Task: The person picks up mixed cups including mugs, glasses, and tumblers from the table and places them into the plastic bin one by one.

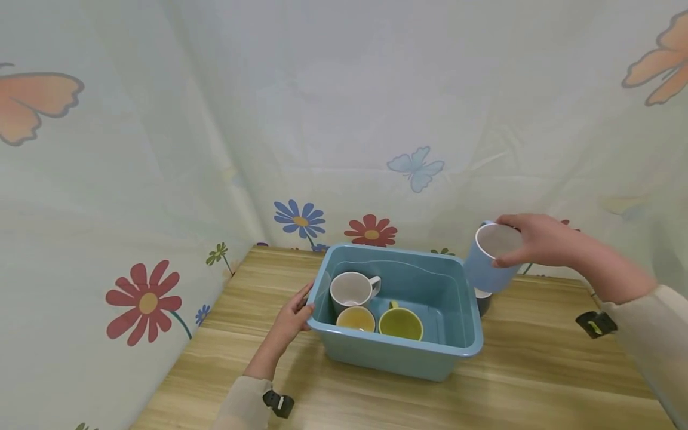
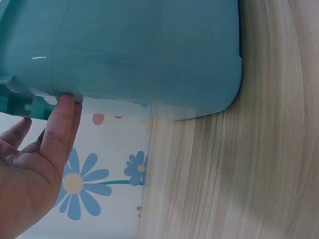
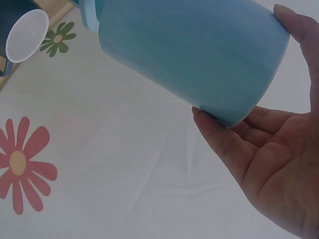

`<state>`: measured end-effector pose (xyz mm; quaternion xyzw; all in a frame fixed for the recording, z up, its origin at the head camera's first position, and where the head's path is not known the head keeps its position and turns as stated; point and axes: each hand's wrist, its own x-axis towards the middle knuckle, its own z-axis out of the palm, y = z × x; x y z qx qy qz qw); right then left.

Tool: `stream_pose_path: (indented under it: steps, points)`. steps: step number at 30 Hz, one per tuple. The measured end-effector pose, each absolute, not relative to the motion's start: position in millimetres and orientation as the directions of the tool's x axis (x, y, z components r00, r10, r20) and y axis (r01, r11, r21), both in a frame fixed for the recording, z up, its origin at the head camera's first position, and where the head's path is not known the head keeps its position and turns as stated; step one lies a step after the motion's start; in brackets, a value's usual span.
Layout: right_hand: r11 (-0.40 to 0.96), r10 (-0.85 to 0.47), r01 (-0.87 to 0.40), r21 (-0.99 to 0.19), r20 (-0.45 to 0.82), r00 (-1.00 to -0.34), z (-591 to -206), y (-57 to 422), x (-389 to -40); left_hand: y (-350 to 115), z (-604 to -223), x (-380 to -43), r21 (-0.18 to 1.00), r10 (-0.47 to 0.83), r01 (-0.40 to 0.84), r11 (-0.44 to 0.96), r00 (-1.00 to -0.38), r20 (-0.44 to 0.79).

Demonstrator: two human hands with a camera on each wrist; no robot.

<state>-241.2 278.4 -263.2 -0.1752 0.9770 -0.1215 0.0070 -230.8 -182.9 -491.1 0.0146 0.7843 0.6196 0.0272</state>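
A blue plastic basin (image 1: 387, 355) stands on the table, holding a white mug (image 1: 344, 292), a mug with a yellowish inside (image 1: 356, 319) and a green mug (image 1: 407, 325). My left hand (image 1: 292, 316) grips the basin's left rim; in the left wrist view its fingers (image 2: 61, 132) reach under the rim against the outer wall. With thumb and fingers at its rim, my right hand (image 1: 543, 242) holds a light blue mug (image 1: 486, 269) raised beside the basin's right end. Below that mug a dark mug with a white inside (image 1: 482, 301) is partly hidden.
The wood-grain table (image 1: 537, 358) runs up to a pale curtain (image 1: 371, 119) printed with flowers and butterflies, which hangs behind and at the left. Inside the basin, bare floor shows to the right of the green mug.
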Motion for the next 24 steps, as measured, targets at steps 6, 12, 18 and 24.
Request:
stream_pose_path:
  steps: [6,12,18,24]
  points:
    - [0.902,-0.353,-0.342,-0.263,0.003,-0.935,-263,266,-241,-182,-491,-230,0.974,0.052,-0.015,0.226,-0.998,-0.027]
    - [0.874,-0.404,-0.392,-0.286,0.018,-0.915,-269,253,-246,-183,-491,-229,0.975,0.05,-0.016,0.221,-0.998,-0.028]
    - [0.834,-0.446,-0.432,-0.343,0.042,-0.894,-278,241,-252,-182,-492,-231,0.976,0.046,-0.013,0.218,-0.999,-0.024]
    - [0.827,-0.464,-0.447,-0.341,0.034,-0.885,-282,230,-254,-182,-492,-231,0.976,0.048,-0.008,0.219,-0.999,-0.019]
